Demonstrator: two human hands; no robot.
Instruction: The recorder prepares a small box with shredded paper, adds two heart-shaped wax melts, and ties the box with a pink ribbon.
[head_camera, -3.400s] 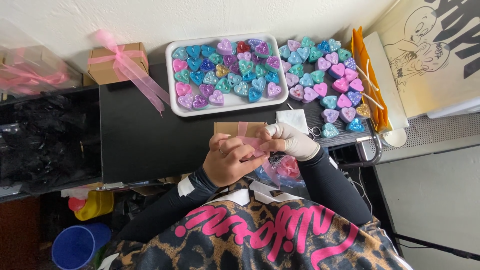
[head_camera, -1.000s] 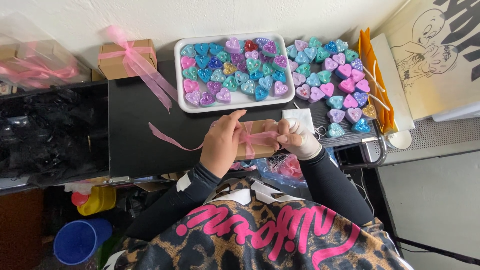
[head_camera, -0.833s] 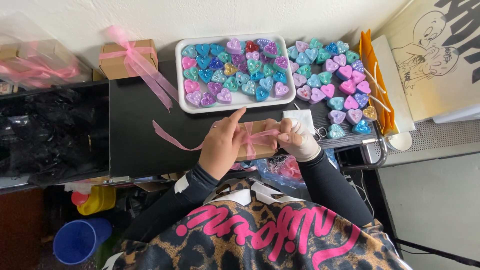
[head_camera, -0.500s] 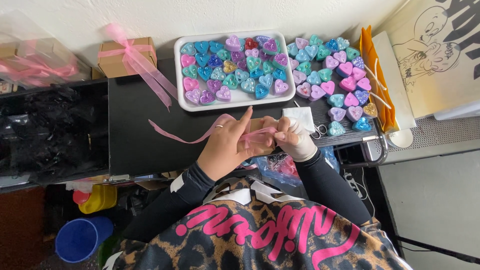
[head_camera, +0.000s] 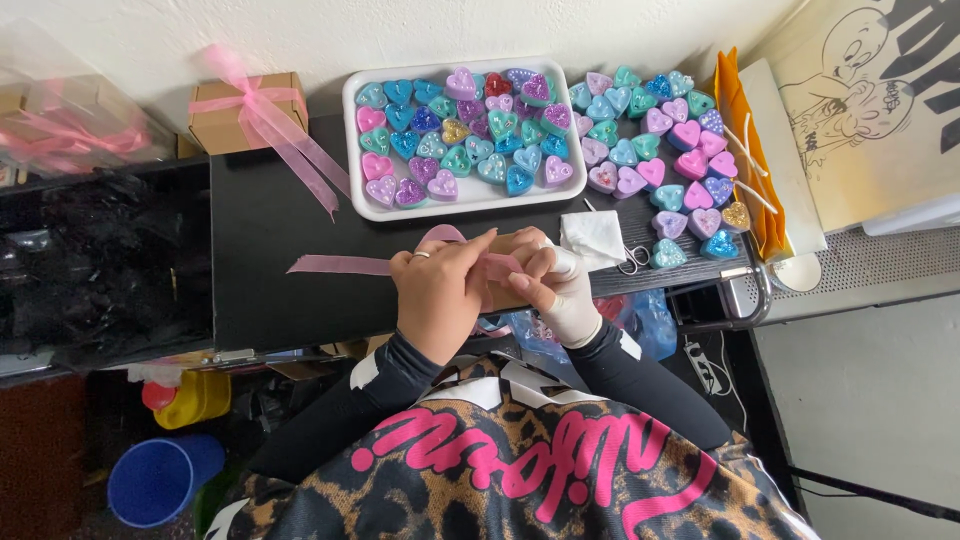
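Observation:
A small brown cardboard box (head_camera: 512, 262) sits at the near edge of the black table (head_camera: 270, 220), held between both hands. My left hand (head_camera: 440, 290), with a ring on one finger, pinches a pink ribbon (head_camera: 340, 265) that trails off to the left and loops over the box. My right hand (head_camera: 560, 285), in a white wrap or glove, grips the box's right end and the ribbon there. Much of the box is hidden by the fingers.
A white tray (head_camera: 352, 150) holds several glittery heart shapes; more hearts (head_camera: 670, 130) lie loose to its right. A ribbon-tied brown box (head_camera: 245, 110) stands at the back left. White cloth (head_camera: 592, 238) and small scissors (head_camera: 632, 260) lie by my right hand. A blue bucket (head_camera: 160, 480) is on the floor.
The ribbon's free end has been drawn out to the left and lies flatter. A loop has risen over the box. Both hands stay on the box at the table edge.

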